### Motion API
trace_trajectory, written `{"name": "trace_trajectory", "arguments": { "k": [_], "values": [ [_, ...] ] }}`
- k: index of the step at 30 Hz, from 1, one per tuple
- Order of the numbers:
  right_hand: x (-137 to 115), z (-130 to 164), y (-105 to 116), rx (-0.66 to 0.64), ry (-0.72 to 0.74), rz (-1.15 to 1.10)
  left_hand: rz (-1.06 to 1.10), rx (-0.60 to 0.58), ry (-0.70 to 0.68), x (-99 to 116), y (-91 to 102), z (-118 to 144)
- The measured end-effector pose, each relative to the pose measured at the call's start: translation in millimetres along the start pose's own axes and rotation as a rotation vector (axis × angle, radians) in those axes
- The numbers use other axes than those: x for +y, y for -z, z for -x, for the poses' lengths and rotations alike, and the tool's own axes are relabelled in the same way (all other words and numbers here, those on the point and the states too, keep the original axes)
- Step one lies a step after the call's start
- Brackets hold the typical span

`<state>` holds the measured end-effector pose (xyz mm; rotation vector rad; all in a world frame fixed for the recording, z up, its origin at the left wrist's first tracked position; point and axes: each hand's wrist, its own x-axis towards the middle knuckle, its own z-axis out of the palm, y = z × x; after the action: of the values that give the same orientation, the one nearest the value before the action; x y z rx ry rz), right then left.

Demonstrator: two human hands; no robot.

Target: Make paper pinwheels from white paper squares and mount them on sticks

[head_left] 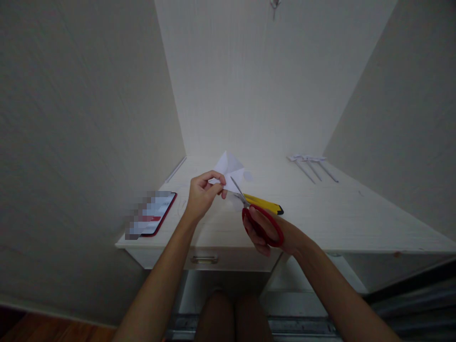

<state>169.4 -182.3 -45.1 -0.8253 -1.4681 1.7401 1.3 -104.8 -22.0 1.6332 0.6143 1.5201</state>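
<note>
My left hand pinches a folded white paper and holds it up above the white desk. My right hand grips red-handled scissors by the loops. Their metal blades point up and left, and the tips meet the paper's lower edge. A yellow utility knife lies on the desk just behind the scissors.
A red-cased phone lies near the desk's left front corner. Several thin white paper sticks rest at the back right. Walls close in on the left, back and right. A drawer handle sits below the desk's front edge.
</note>
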Motion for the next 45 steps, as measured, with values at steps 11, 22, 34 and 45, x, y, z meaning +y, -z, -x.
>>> {"name": "trace_trajectory", "arguments": {
  "k": [11,22,34,45],
  "values": [
    [-2,4,-2,0.014,0.005,0.035,0.012,-0.011,-0.003,1,-1.6,1],
    [6,23,4,-0.131,-0.033,-0.094,-0.033,0.073,-0.041,3,5.3,-5],
    [-34,9,2,0.677,0.432,0.425,-0.062,-0.427,0.153,31,13.9,-3],
    [0,-25,9,0.882,0.430,0.327,-0.179,-0.195,0.090,9,-8.1,13]
  ]
}}
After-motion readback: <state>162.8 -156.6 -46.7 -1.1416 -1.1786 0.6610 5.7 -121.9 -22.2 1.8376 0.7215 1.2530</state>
